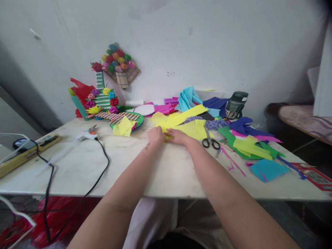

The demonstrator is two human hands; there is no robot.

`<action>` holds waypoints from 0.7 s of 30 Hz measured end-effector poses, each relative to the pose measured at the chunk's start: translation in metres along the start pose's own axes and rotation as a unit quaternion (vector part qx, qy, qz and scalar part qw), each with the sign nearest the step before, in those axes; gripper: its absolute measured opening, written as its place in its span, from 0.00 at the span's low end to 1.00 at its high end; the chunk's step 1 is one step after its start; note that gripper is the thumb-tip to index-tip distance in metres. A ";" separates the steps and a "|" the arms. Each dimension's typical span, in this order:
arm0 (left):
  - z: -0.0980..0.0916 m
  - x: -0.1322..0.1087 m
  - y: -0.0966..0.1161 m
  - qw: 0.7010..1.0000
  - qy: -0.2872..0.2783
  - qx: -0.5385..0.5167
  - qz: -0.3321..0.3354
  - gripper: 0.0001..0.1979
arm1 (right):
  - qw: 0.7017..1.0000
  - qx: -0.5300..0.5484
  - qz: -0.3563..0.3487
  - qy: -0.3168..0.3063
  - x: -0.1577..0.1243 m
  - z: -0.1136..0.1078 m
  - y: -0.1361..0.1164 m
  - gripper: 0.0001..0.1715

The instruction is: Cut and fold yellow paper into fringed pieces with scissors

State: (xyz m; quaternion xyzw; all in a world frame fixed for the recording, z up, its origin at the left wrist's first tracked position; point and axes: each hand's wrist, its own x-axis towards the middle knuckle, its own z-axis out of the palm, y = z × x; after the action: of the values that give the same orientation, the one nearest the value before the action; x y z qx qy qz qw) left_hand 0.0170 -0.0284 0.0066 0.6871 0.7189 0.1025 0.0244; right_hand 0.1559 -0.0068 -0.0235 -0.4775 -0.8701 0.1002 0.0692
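So from where I'm standing, both hands are right in the middle of this white table (171, 176), working at a yellow paper (193, 129). The paper lies flat-ish under and beside the fingers, running off to the right toward the scissors (209, 139). Left hand (155, 134) is curled up like a loose fist at the paper's near edge; can't tell if it's actually pinching any of it. Right hand (176, 136) is flatter and mostly open, fingers stretched over the paper toward the left one, not gripping anything that I can see. Purple yarn (219, 124) sits just behind the scissors, with a dark bottle (235, 104) farther back. Over on the left there's a glue gun (86, 135), well apart from the hands.
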 end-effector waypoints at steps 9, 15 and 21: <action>0.006 0.000 -0.001 0.996 0.033 0.043 0.078 0.18 | 1.000 -0.006 -0.016 0.012 0.001 0.001 0.001 0.42; 0.006 0.007 -0.009 0.998 0.042 -0.003 0.056 0.13 | 1.000 0.000 -0.006 0.008 -0.001 -0.001 -0.001 0.40; 0.002 0.015 -0.017 0.998 -0.005 -0.064 -0.001 0.11 | 1.000 -0.006 -0.006 0.002 0.001 0.001 0.002 0.41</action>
State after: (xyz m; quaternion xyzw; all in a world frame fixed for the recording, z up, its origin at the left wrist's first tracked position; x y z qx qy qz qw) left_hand -0.0003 -0.0138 0.0028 0.6842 0.7111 0.1446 0.0720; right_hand 0.1566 -0.0048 -0.0244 -0.4726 -0.8736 0.0934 0.0685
